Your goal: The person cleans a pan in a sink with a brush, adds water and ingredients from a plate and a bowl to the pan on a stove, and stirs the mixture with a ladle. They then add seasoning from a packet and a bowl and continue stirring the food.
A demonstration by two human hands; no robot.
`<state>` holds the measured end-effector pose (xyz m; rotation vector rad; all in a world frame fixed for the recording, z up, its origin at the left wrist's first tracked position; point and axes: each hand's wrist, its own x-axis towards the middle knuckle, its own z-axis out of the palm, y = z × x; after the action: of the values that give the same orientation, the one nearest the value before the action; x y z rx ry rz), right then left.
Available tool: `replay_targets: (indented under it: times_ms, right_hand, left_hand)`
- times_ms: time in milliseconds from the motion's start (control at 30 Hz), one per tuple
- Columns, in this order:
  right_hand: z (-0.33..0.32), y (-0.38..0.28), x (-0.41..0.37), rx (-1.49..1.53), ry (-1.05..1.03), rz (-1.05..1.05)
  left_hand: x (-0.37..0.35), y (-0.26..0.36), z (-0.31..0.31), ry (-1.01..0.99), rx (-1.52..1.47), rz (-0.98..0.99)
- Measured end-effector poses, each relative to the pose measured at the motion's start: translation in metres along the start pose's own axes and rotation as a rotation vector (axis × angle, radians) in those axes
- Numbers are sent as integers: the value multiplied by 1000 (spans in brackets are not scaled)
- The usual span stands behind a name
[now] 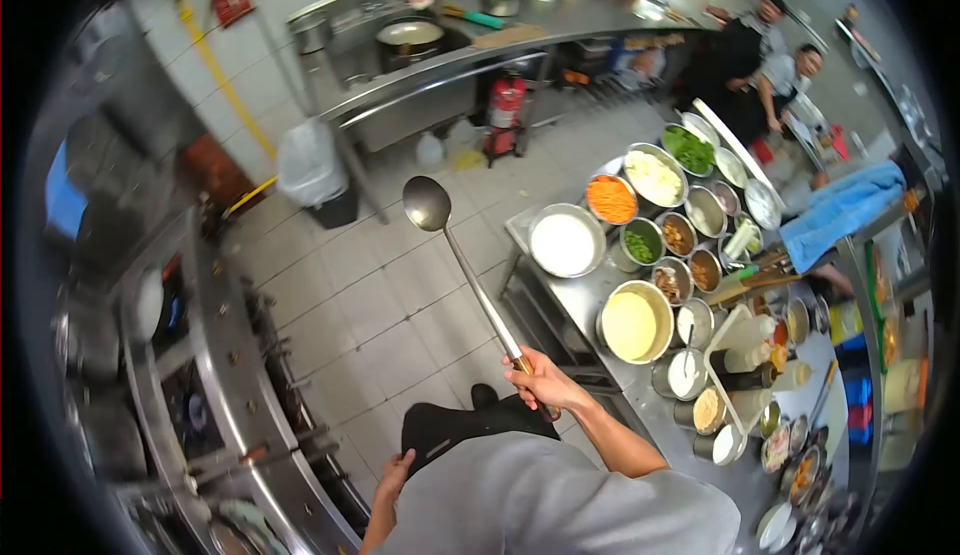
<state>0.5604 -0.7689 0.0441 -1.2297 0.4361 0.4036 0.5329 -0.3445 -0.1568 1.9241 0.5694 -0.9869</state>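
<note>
My right hand (545, 380) is closed around the wooden grip of a long-handled metal ladle (428, 204). The ladle slants up and to the left, its round bowl held out over the tiled floor, well apart from the pots. Low at my side, my left hand (396, 473) rests beside the dark apron (450, 428). Its fingers show only in part; they look loosely stretched, and nothing can be seen in them.
On my right a steel table (620, 370) carries several containers, among them shredded carrot (611, 199) and a pot of yellowish liquid (633, 323). A stove (225, 355) with a lit burner is on my left. Ahead are a counter (400, 90), bin (316, 170) and fire extinguisher (507, 105). Two people (765, 65) stand beyond.
</note>
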Motion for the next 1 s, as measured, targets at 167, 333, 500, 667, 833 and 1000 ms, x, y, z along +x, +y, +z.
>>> replay_targets:
  times_ms: [167,333,500,667,833,1000]
  right_hand:
    - [-40,-42,60,62,125,-36]
    - [-63,-95,150,99,203,-127]
    - [-67,-173,238,73,303,-175]
    - [-80,-227,311,18,406,-203]
    - [-99,-280,364,26,462,-201]
    - [-139,-329,423,63,436,-225]
  left_hand:
    - [89,133,-46,-2,-245,201]
    - [207,280,-71,112,-129,452]
    - [301,464,-88,84,-21,628]
    - [355,674,-94,10,133,959]
    - [379,846,-75,-155,-80,972]
    - [450,955,-47,-152,-378,739]
